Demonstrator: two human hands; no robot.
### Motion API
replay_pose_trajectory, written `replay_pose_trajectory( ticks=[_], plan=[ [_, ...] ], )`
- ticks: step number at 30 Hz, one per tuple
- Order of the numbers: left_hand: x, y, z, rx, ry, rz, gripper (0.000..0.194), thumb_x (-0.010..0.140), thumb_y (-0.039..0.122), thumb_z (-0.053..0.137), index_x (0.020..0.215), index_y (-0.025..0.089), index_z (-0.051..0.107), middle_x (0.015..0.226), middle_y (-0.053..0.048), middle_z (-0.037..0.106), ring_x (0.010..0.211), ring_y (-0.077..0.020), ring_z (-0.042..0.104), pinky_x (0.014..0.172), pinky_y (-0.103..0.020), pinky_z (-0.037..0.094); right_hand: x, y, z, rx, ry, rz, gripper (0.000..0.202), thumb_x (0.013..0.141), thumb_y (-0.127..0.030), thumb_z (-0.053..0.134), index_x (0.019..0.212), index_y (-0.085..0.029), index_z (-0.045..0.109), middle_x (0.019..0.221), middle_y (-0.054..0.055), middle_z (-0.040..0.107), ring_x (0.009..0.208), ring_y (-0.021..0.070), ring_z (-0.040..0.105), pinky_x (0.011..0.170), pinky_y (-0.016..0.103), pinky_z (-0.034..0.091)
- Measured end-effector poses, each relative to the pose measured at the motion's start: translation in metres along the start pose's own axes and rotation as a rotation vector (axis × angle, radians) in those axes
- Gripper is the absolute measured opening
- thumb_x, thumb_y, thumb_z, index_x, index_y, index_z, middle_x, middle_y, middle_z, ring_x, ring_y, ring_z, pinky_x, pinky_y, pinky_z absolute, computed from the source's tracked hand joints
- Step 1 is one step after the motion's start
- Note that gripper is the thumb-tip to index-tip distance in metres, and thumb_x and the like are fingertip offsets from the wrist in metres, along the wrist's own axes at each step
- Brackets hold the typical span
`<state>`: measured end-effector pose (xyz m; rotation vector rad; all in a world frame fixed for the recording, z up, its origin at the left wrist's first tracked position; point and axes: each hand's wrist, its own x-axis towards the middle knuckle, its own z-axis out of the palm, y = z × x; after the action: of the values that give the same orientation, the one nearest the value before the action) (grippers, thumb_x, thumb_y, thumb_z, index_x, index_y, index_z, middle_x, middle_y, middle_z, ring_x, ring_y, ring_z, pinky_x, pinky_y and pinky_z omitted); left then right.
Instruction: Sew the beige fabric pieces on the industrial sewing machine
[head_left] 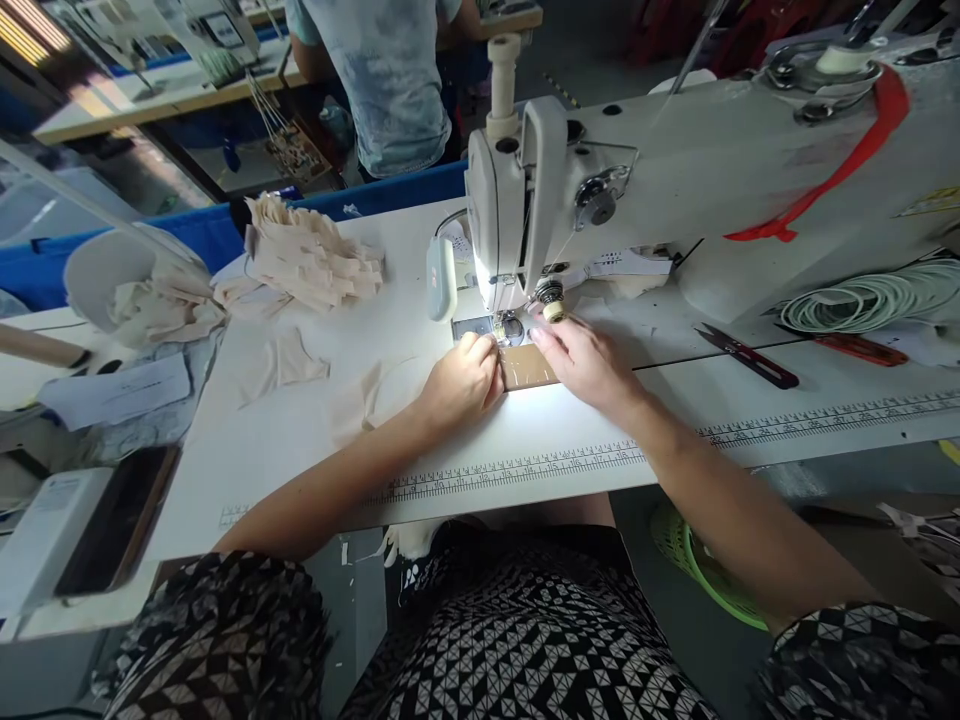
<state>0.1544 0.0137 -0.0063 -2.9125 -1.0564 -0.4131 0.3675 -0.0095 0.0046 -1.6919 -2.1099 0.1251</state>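
Under the lit head of a white sewing machine [499, 215], my left hand [463, 382] is closed just left of the needle area, its fingers curled together; what it holds is hidden. On the other side, my right hand [589, 365] has its thumb and fingers close together beside the presser foot, and anything between them is too small to make out. A brown plate [527, 368] with white marks lies between the hands. Pale beige fabric [364, 400] rests on the table by my left forearm.
Beige pieces are heaped [311, 255] at the back left. Snips [750, 358], an orange-handled tool [862, 348] and coiled pale cord [874, 297] lie right. A phone [116, 520] lies far left. A person [382, 80] sits beyond the blue edge.
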Motion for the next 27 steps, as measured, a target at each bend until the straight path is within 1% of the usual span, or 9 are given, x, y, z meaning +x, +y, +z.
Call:
replay_pose_trajectory(
  ticks=[2,4,7,10,13,17,20,24,27],
  plan=[
    [0.001,0.0,-0.001,-0.01,-0.012,0.0,0.039,0.108,0.024,0.03,0.106,0.011,0.067,0.114,-0.02,0.068,0.104,-0.031,0.062,0.094,-0.045,0.058,0.012,0.004,0.004,0.013,0.028,0.042,0.044,0.113,-0.034,0.032,0.105,-0.022,0.074,0.094,0.008,0.074,0.087,0.0235,0.068,0.071,0.033,0.046],
    [0.001,0.001,0.0,-0.033,-0.018,-0.014,0.037,0.108,0.024,0.032,0.106,0.011,0.067,0.114,-0.019,0.068,0.104,-0.0305,0.063,0.094,-0.045,0.058,0.022,0.007,0.005,0.028,0.031,0.069,0.043,0.112,-0.036,0.035,0.093,-0.024,0.071,0.08,0.006,0.072,0.079,0.0231,0.067,0.069,0.033,0.044],
    [0.002,0.001,0.001,-0.026,-0.024,-0.03,0.032,0.108,0.024,0.037,0.106,0.013,0.067,0.113,-0.017,0.068,0.105,-0.0288,0.064,0.096,-0.042,0.057,0.026,0.008,0.001,0.061,0.028,0.101,0.042,0.11,-0.041,0.041,0.081,-0.025,0.066,0.072,0.004,0.069,0.073,0.0221,0.065,0.069,0.033,0.042],
    [0.003,0.001,0.0,0.046,-0.052,-0.012,0.035,0.108,0.023,0.035,0.106,0.011,0.068,0.116,-0.018,0.068,0.106,-0.0292,0.064,0.094,-0.04,0.057,0.019,0.009,-0.002,0.115,0.038,0.121,0.04,0.11,-0.045,0.043,0.082,-0.025,0.064,0.075,0.004,0.071,0.073,0.0217,0.066,0.071,0.032,0.043],
    [0.005,-0.001,-0.002,0.085,-0.05,0.004,0.038,0.108,0.022,0.033,0.106,0.01,0.069,0.118,-0.019,0.069,0.105,-0.03,0.063,0.093,-0.041,0.058,0.015,0.011,0.0,0.155,0.045,0.114,0.039,0.109,-0.046,0.043,0.085,-0.025,0.064,0.075,0.004,0.071,0.073,0.021,0.066,0.072,0.032,0.043],
    [0.007,-0.006,-0.002,0.045,-0.018,-0.011,0.038,0.109,0.024,0.032,0.101,0.014,0.068,0.115,-0.016,0.07,0.105,-0.0299,0.063,0.093,-0.041,0.058,0.02,0.012,0.006,0.142,0.071,0.097,0.044,0.109,-0.047,0.04,0.08,-0.025,0.065,0.067,0.002,0.064,0.068,0.0199,0.063,0.07,0.031,0.043],
    [0.007,-0.007,0.0,-0.018,-0.014,-0.04,0.033,0.109,0.026,0.036,0.101,0.016,0.066,0.112,-0.015,0.069,0.106,-0.0293,0.064,0.094,-0.041,0.057,0.021,0.009,0.002,0.148,0.052,0.095,0.046,0.109,-0.046,0.041,0.078,-0.024,0.066,0.065,0.001,0.062,0.067,0.019,0.061,0.069,0.031,0.041],
    [0.008,-0.006,0.002,-0.043,-0.02,-0.06,0.031,0.108,0.025,0.039,0.108,0.014,0.067,0.119,-0.016,0.069,0.112,-0.0294,0.064,0.097,-0.041,0.057,0.013,0.008,-0.007,0.139,0.026,0.106,0.043,0.109,-0.043,0.044,0.08,-0.023,0.068,0.065,0.002,0.065,0.064,0.0175,0.059,0.067,0.03,0.039],
    [0.008,-0.017,-0.002,-0.119,0.028,-0.117,0.03,0.106,0.023,0.041,0.12,0.014,0.066,0.128,-0.016,0.069,0.117,-0.0289,0.064,0.103,-0.042,0.056,0.004,0.01,-0.008,0.122,0.043,0.101,0.039,0.109,-0.041,0.045,0.091,-0.022,0.075,0.068,0.003,0.069,0.065,0.0184,0.06,0.066,0.032,0.04]
  ],
)
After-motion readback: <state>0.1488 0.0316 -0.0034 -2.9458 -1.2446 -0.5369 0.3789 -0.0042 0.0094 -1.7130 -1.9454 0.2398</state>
